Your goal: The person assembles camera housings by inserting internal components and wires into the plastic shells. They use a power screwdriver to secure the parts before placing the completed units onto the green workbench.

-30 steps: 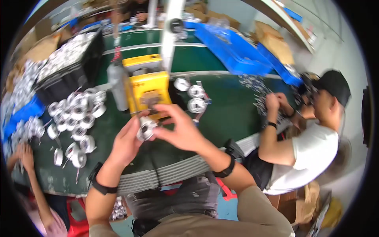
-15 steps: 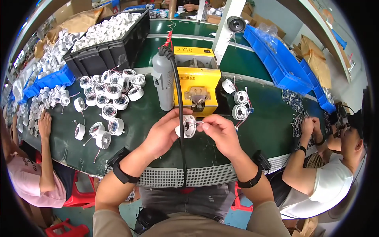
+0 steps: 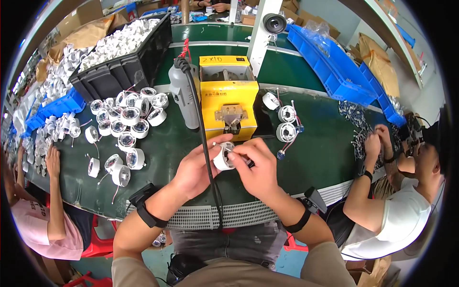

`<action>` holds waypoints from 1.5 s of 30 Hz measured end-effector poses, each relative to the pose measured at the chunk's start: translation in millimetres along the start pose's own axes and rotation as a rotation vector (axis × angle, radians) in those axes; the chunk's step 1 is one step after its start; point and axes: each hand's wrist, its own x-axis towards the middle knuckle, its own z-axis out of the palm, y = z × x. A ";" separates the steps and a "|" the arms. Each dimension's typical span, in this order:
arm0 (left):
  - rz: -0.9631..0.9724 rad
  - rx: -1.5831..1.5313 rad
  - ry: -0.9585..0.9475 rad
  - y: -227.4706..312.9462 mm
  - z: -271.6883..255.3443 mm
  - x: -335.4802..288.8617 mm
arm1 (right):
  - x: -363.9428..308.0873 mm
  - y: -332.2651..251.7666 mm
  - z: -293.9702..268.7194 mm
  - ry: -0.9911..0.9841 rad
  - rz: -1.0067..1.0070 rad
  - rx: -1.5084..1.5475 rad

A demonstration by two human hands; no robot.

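Observation:
A round white plastic housing (image 3: 223, 161) rests in the fingers of my left hand (image 3: 193, 168), its open side tilted toward the right. My right hand (image 3: 258, 167) has its thumb and forefinger pinched at the housing's opening. A slim greyish piece with a dark end shows between those fingers, but its kind is unclear. A thin wire with a small white plug pokes out by the housing's upper rim. The black cable (image 3: 201, 126) of a grey electric screwdriver (image 3: 183, 95) hangs down in front of my left hand. A yellow screw feeder (image 3: 228, 98) stands just beyond both hands.
Many white housings with wires (image 3: 130, 115) lie at the left, before a black crate (image 3: 119, 64) of white parts. A few wired housings (image 3: 286, 132) sit right of the feeder. Blue bins (image 3: 330, 71) stand far right. Co-workers' hands (image 3: 374, 143) work at both sides.
My right hand has come in from the right over the housing's opening. The housing has turned in my left hand. The whole view has shifted slightly.

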 end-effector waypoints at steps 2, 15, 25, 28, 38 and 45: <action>0.052 0.019 0.051 1.4 -0.8 -0.4 | 7.5 -7.6 -7.5 0.115 -0.075 -0.073; 0.144 0.027 -0.096 1.4 -4.9 -1.3 | 6.0 -4.0 -9.1 -0.170 0.408 0.670; 0.180 0.078 -0.123 -4.7 1.5 -5.6 | 1.8 0.7 0.5 -0.047 0.071 0.253; 0.175 0.064 -0.112 -8.3 1.8 -4.7 | -1.8 8.0 -3.0 -0.051 -0.031 0.099; 0.116 0.662 0.004 -3.3 -8.9 -1.7 | 21.1 9.6 -9.3 -0.227 0.206 0.273; 0.028 0.523 0.143 -7.7 -4.9 3.9 | 62.2 -26.4 35.6 0.146 -0.119 -0.076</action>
